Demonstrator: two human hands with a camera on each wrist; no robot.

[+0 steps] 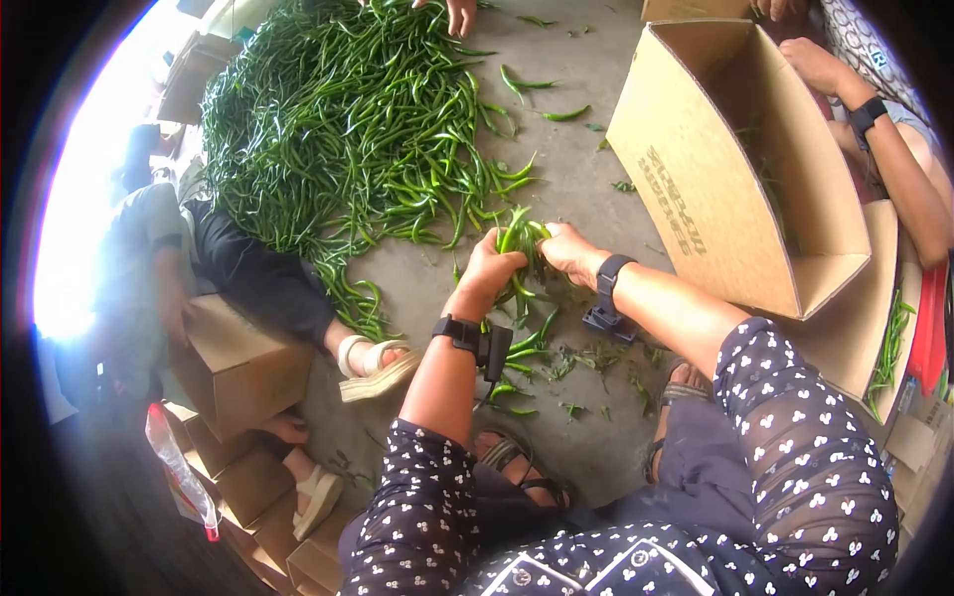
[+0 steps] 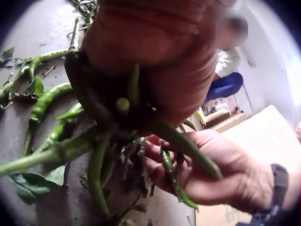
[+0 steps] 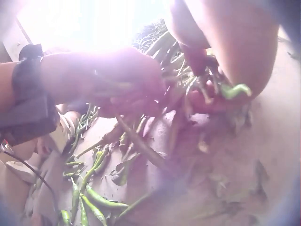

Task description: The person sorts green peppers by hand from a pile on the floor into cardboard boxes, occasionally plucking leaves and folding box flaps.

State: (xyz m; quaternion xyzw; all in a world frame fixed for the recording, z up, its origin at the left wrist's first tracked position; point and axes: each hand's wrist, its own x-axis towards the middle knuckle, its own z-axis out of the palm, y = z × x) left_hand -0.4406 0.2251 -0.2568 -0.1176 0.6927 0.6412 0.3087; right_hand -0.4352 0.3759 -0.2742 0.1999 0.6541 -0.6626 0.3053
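In the head view I see the left hand (image 1: 484, 273) curled round a bunch of green chillies (image 1: 510, 238); the right hand (image 1: 570, 253) meets the bunch from the other side, its fingers bent; a large pile of chillies (image 1: 348, 119) lies beyond the left fingers; loose chillies (image 1: 532, 343) lie on the floor (image 1: 591, 442) nearer the wearer than the fingers; an open carton (image 1: 646, 129) stands to the right of the right fingers. In the left wrist view I see chillies poking out beneath the left fingers; the right fingers, just below, curl about a thin chilli (image 2: 170, 169). In the right wrist view glare hides much; a chilli tip (image 3: 235, 91) juts beside the curled right fingers; the left fingers blur, so I cannot tell their exact grip there.
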